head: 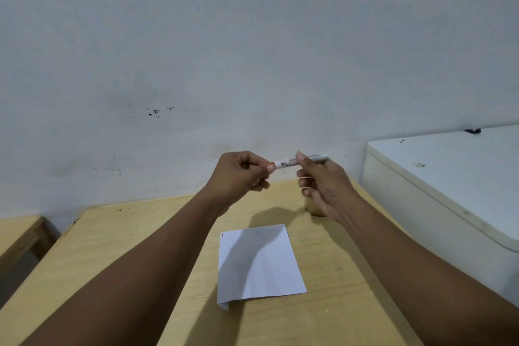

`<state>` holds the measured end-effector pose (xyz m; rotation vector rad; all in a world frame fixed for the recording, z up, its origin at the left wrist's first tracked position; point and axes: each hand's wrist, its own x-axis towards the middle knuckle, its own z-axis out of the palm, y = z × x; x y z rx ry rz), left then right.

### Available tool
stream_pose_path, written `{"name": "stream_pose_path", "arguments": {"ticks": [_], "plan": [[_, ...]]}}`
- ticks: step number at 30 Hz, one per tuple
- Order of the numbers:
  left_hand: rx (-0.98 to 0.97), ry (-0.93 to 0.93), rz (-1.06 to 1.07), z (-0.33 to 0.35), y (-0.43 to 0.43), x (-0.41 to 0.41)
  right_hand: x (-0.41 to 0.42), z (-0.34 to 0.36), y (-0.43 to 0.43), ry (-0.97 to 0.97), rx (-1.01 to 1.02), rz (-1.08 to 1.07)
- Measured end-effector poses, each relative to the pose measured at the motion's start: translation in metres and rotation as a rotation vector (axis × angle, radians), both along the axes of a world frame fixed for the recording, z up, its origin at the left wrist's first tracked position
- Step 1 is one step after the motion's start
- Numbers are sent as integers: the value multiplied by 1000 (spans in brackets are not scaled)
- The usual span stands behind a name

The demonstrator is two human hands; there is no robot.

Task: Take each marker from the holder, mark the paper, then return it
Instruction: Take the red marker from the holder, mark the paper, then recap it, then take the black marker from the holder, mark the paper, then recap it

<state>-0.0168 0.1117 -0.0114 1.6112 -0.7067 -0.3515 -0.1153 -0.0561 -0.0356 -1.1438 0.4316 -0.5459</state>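
Table (112, 247): pale wood, its far edge against the wall; both forearms reach out over it from the near side.
Wall (252, 36): plain white, scuffed, with a small cluster of dark specks left of centre.
Side bench (19, 233): a second pale wooden surface at the far left, apart from the table by a gap.
White box (449, 177): a large white lidded unit stands just beside the table on the right, its top higher than the tabletop.
Paper (261, 261): a white sheet lies flat on the table between the two forearms, its near left corner curled under; a short red mark sits at its far left corner, and the arms' shadow falls across it.
Holder (314, 209): a small brownish cup stands on the table beyond the paper, mostly hidden behind the right hand.
Marker (289, 162): white barrel with dark print, held level above the table's far edge, in front of the wall, between both hands.
Left hand (238, 174): raised, fingers curled in, thumb and forefinger pinched on the marker's left end, where a trace of red shows.
Right hand (325, 180): raised, thumb and forefinger closed around the barrel, the other fingers loosely bent beneath; the marker's right end pokes out past them.
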Motion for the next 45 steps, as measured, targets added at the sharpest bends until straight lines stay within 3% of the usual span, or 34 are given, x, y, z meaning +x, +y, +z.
{"name": "stream_pose_path", "arguments": {"ticks": [3, 8, 11, 16, 22, 26, 34, 45], "plan": [[4, -103, 10, 22, -13, 5, -8, 12, -29, 18, -206, -99], [113, -382, 19, 48, -51, 8, -17, 23, -67, 276, -1045, -52], [196, -536, 11, 52, -78, 3, -16, 21, -82, 375, -1261, -78], [280, -625, -20, 44, -111, -3, -13, 9, -100, 409, -1212, -35], [586, -724, -159, 16, -117, 8, -10, -20, -112, 471, -1108, 9], [648, -851, -178, -1, -122, 11, -9, -29, -114, 504, -1026, -19], [560, -936, -49, -6, -127, 10, -14, -28, -113, 433, -952, -10], [253, -617, 151, 66, -52, 11, -10, 35, -60, 202, -984, 34]]}}
